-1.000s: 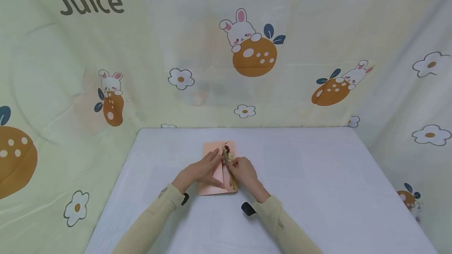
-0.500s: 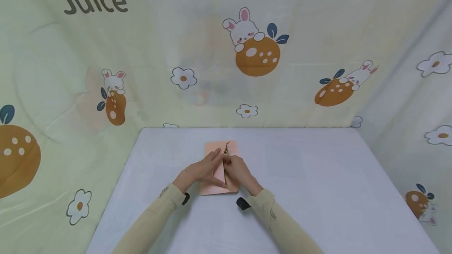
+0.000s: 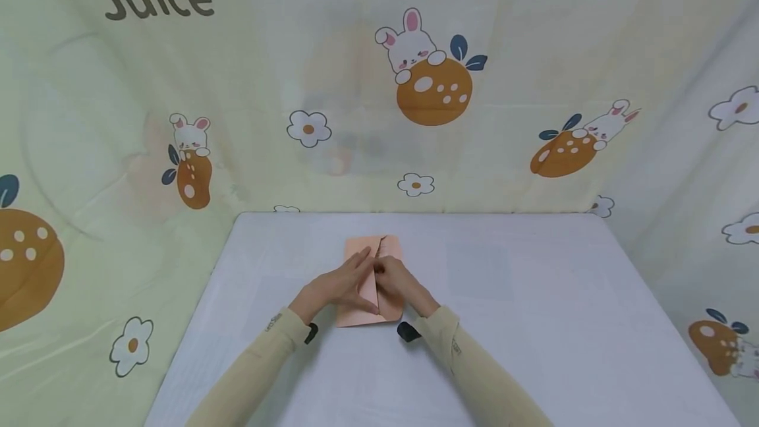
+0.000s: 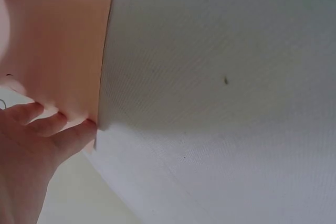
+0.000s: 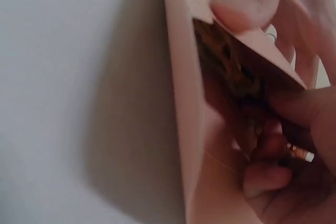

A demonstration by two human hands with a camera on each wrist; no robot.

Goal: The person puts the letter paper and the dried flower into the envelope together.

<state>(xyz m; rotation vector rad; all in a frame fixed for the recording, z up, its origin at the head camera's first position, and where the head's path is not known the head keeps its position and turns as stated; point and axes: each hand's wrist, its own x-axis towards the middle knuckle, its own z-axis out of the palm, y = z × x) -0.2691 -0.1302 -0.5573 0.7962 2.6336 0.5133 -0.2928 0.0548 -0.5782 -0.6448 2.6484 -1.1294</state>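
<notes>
A pink paper envelope [image 3: 350, 319] lies on the white table, its slit opening along the length. My left hand [image 3: 339, 285] holds it at the opening, fingers near the top and thumb lower down; in the left wrist view its fingertips press the envelope's pink paper [image 4: 68, 40]. In the right wrist view the left thumb [image 5: 239, 11] sits on the raised edge. My right hand [image 3: 398, 281] reaches into the opening, fingers curled round a small dried flower bouquet [image 5: 223, 51]. Most of the bouquet is hidden inside. A coppery bit with a pale tip [image 5: 300, 152] shows beside the fingers.
The white table [image 3: 510, 321] extends to both sides. Behind it hangs a pale curtain [image 3: 261, 71] printed with rabbits, oranges and flowers. Black wrist straps or mounts [image 3: 408, 331] stick out below the sleeves.
The bouquet, at first lying in view across the envelope's opening, has gone down inside it. My right hand has moved left and slightly up with it. The left hand stays on the envelope.
</notes>
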